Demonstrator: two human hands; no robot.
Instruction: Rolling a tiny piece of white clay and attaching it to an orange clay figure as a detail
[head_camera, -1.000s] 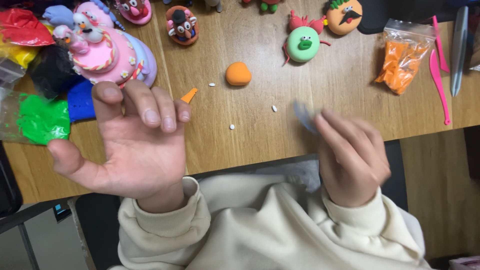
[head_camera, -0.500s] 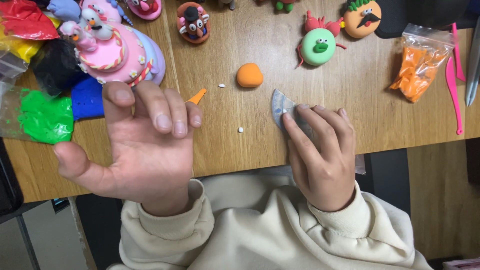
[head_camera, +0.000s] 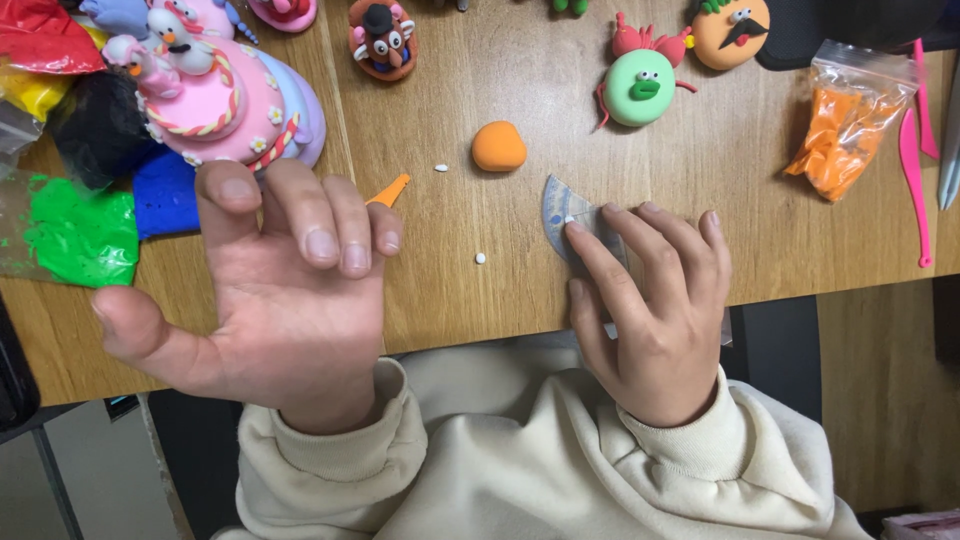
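We see open wooden table (head_camera: 480, 300) between our left hand (head_camera: 270, 300) and right hand (head_camera: 655, 300), broken only by two white crumbs (head_camera: 480, 258). At twelve o'clock from that gap sits an orange clay ball (head_camera: 498, 146), with a small orange cone (head_camera: 390, 190) just beside our left fingertips. At ten o'clock the pink clay cake (head_camera: 225, 105), blue clay (head_camera: 165, 195) and green clay (head_camera: 85, 232) crowd the way. At two o'clock the bag of orange clay (head_camera: 840, 125) and pink tool (head_camera: 912, 170) block the far right.

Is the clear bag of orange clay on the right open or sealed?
Cannot tell. The bag of orange clay lies flat on the wooden table with its top strip flat, but the seal itself is too small to judge.
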